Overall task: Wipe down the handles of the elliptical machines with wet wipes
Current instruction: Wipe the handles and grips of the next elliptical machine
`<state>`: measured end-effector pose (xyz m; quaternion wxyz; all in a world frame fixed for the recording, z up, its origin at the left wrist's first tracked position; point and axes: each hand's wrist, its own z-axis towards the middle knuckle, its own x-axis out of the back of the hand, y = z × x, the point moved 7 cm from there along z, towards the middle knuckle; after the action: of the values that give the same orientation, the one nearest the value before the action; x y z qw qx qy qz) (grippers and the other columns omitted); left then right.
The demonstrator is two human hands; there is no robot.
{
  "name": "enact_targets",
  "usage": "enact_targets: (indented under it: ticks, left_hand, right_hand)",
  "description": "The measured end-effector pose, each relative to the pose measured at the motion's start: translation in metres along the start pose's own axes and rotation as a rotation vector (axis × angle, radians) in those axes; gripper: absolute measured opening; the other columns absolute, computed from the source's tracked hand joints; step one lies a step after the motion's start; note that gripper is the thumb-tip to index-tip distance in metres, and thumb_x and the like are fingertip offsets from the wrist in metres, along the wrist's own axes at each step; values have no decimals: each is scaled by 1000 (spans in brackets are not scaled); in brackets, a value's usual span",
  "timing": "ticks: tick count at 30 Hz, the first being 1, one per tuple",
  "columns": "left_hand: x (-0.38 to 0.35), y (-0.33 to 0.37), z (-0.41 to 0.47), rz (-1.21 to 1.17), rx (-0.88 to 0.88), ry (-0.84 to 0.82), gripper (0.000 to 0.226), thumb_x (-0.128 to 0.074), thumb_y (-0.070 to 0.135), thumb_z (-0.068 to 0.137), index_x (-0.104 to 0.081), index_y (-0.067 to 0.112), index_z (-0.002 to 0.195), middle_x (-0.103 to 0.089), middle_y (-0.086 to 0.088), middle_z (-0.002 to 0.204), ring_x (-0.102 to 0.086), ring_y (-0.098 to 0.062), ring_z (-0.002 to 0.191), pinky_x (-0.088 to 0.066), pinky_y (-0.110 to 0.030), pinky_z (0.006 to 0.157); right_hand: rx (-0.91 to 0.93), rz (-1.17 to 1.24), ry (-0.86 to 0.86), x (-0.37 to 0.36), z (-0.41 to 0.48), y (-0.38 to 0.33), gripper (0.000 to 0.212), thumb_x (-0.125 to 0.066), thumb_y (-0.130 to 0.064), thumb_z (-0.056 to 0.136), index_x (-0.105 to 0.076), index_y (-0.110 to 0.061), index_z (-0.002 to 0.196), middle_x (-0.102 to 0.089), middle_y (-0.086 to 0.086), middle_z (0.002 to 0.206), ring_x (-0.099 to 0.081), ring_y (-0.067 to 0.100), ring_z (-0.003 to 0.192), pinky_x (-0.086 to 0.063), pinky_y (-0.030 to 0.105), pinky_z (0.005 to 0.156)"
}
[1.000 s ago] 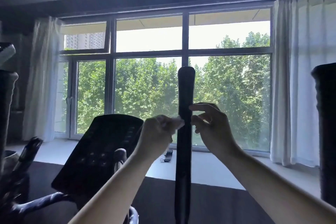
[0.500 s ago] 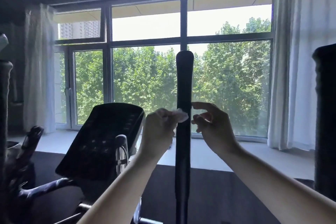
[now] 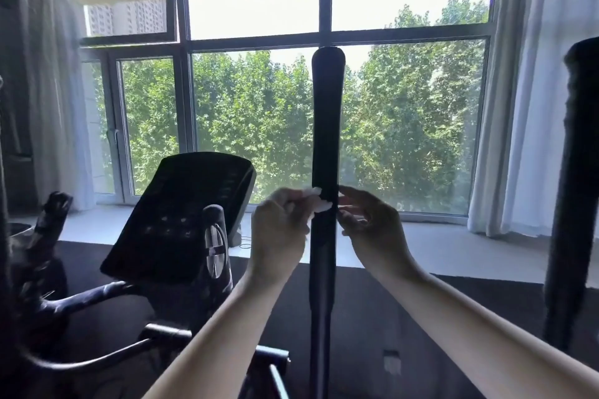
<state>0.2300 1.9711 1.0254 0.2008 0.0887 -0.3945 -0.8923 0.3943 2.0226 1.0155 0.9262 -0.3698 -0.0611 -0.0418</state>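
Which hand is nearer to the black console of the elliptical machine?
The left. The left hand, which holds the wet wipe against the handle, is just right of the console. The right hand is beyond the handle, farther away.

Bottom of the tall handle point(image 3: 325, 126) cut off by the picture's edge, most of the wet wipe point(image 3: 319, 202) hidden in my left hand point(image 3: 280, 230), my right fingers point(image 3: 348, 194) partly behind the handle, dark pole point(image 3: 573, 191) cut off at right.

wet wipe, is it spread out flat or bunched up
Bunched up. The wet wipe shows as a crumpled white wad pinched in the left hand against the upright black handle.
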Motion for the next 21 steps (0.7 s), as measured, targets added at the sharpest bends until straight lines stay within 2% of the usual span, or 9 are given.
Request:
enact_targets:
  ticks: [3,5,7,11,13,15,18,21]
  left_hand:
    - [-2,-4,-3,-21,11,3,7,-74,11,94,-75,6,99,-77,13,73,-63,6,53,-41,-8,48]
    - [-1,-12,-16,11,2,-11,2,-76,13,93,-75,14,91,-70,20,61,-61,9,52,-41,-5,52]
    - [-1,-26,-36,40,24,-23,12,-74,13,93,-72,22,86,-65,23,55,-61,10,52,-42,-4,54]
    - [0,-65,-80,15,120,-15,5,-75,20,92,-76,19,88,-66,17,56,-53,0,45,-40,-13,46]
    - [2,-82,-99,51,139,0,7,-76,26,92,-77,23,86,-65,16,58,-53,0,49,-42,-15,51]
    - [4,-94,-110,117,127,-11,10,-76,24,92,-77,30,83,-67,21,63,-61,4,59,-43,-8,61]
    - [7,-93,-110,219,82,-36,23,-78,24,90,-71,42,77,-68,26,70,-63,4,63,-45,-8,64]
    - [6,-78,-91,244,-29,-41,20,-77,19,91,-77,39,86,-72,24,77,-60,8,62,-45,-9,62]
  right_hand:
    - [-36,37,-9,2,-8,7,49,-62,3,97,-70,-44,111,-77,-18,104,-71,2,101,-63,35,75]
    - [-48,48,-17,3,-17,12,47,-61,4,97,-73,-38,113,-78,-15,106,-71,2,101,-62,34,72]
    - [-52,52,-32,2,-28,18,47,-61,6,96,-74,-35,115,-78,-14,107,-72,3,103,-62,32,72]
    - [-74,72,-40,-2,-47,27,54,-61,6,95,-70,-41,119,-76,-13,113,-71,3,107,-62,32,76]
    - [-85,77,-45,-4,-53,30,55,-63,4,97,-68,-44,122,-74,-11,118,-70,3,109,-63,39,80]
    - [-90,80,-40,-5,-58,31,55,-64,2,97,-65,-47,122,-73,-10,120,-69,2,108,-64,44,81]
    - [-94,87,-37,-6,-59,30,57,-64,2,97,-64,-51,118,-73,-10,119,-69,1,108,-64,46,80]
    - [-100,93,-35,-6,-56,29,55,-64,3,97,-66,-49,115,-75,-14,110,-70,2,105,-64,47,80]
